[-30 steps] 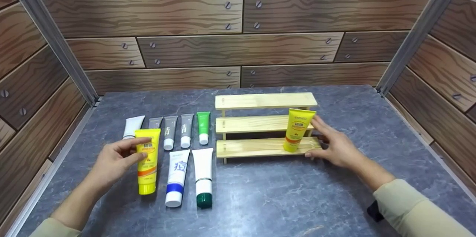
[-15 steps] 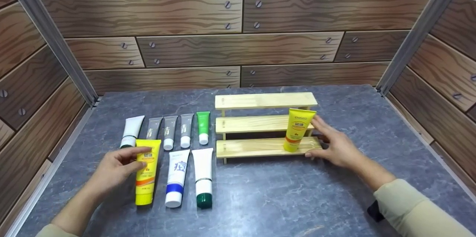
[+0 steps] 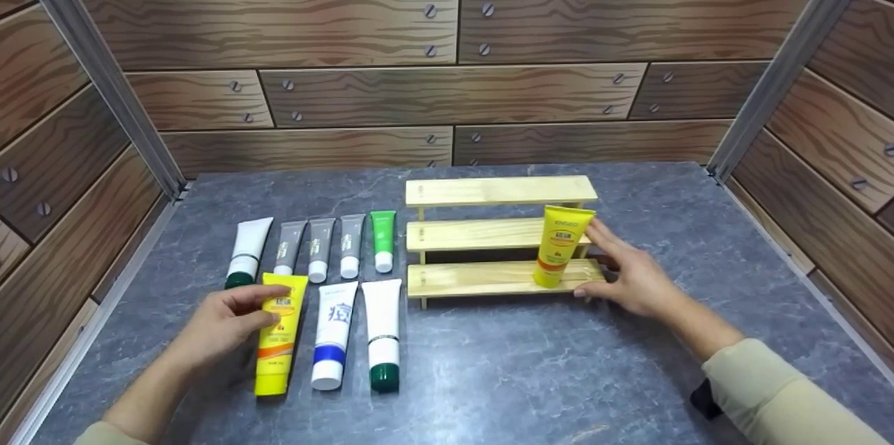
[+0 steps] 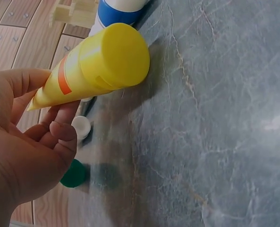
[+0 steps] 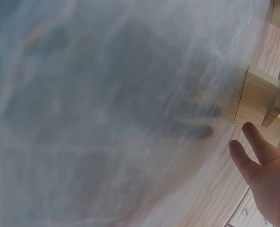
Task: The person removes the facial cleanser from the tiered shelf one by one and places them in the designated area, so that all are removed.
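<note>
My left hand (image 3: 222,325) pinches a yellow tube (image 3: 277,347) by its upper part between thumb and fingers. The tube points cap down, close over the table; its yellow cap (image 4: 125,54) shows large in the left wrist view. Another yellow tube (image 3: 557,256) stands on its cap at the right end of the lowest step of a wooden three-step rack (image 3: 461,280). My right hand (image 3: 632,283) holds that end of the rack, thumb at the front corner and index finger up behind the tube. Two fingers (image 5: 260,142) extend beside the rack's wooden side in the right wrist view.
Left of the rack lie a white tube with a blue band (image 3: 332,333), a white tube with a dark green cap (image 3: 383,326), several grey tubes (image 3: 321,242) and a green tube (image 3: 383,235). Another white tube (image 3: 249,246) lies far left. Wood-patterned walls (image 3: 349,96) enclose the grey table (image 3: 531,375).
My left hand has moved the yellow tube down and toward the front of the table, uncovering the grey and white tubes behind it. My right hand, the rack and its yellow tube stay put.
</note>
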The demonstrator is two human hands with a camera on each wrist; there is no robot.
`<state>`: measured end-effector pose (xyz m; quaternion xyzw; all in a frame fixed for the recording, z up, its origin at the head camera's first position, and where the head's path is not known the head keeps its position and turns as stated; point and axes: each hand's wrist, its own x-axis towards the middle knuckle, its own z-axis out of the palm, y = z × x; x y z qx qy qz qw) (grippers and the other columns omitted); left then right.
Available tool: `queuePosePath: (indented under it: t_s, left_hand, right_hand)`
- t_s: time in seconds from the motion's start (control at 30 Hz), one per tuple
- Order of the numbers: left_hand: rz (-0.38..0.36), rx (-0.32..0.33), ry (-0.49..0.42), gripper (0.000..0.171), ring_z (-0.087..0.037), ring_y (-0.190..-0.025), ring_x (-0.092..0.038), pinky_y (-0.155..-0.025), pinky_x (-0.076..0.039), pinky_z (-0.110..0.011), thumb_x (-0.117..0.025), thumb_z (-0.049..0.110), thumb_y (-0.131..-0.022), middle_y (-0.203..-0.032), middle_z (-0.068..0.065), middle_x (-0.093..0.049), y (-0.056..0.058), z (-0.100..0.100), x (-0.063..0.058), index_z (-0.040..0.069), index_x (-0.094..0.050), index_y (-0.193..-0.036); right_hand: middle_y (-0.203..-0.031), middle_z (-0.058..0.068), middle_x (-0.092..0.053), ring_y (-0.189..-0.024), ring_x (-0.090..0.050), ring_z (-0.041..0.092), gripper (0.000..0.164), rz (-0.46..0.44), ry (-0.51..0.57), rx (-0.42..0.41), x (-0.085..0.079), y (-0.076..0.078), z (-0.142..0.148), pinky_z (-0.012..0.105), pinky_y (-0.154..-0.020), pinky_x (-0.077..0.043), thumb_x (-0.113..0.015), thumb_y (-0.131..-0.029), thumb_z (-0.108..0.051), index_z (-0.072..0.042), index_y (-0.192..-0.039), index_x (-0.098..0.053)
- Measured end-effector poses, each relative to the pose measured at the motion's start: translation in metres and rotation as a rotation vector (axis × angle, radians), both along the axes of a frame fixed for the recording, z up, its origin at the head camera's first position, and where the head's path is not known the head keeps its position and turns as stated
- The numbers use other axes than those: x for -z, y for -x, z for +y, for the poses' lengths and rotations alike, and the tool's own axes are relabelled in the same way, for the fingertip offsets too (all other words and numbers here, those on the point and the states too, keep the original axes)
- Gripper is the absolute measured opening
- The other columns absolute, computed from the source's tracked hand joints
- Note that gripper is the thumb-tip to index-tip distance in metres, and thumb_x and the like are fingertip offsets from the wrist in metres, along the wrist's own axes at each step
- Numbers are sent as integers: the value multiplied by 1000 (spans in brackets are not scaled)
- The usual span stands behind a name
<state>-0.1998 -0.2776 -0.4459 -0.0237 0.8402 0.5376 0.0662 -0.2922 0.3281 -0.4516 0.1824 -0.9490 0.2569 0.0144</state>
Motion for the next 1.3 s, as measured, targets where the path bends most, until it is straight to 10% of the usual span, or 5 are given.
queuePosePath:
  t_s: [0.3, 0.67, 1.3]
  left_hand:
    - [-71, -11, -4, 41, -23, -114, -61, -84, -55, -28, -72, 7, -98, -143, -13, -66, 2, 0, 4, 6, -70, -139]
    - [-122, -51, -71, 42, -20, -86, -56, -56, -44, -27, -71, 7, -98, -141, -16, -65, 0, 0, 8, 6, -69, -141]
    - [-156, -33, 74, 39, -26, -100, -58, -72, -49, -36, -72, 11, -98, -130, -16, -69, 4, 6, 8, 6, -72, -136]
  right_hand:
    - [-176, 8, -14, -153, -26, 51, 117, 3, 10, -5, 1, 0, 0, 73, -119, -20, -88, -79, -54, -17, -170, -24]
    - [-175, 12, -17, -152, -28, 52, 115, 26, 0, -4, 2, -1, 1, 74, -118, -20, -88, -80, -54, -15, -169, -26]
    - [-176, 9, -13, -153, -26, 51, 117, -7, -2, 5, 1, 1, 1, 72, -119, -20, -88, -79, -54, -16, -170, -24]
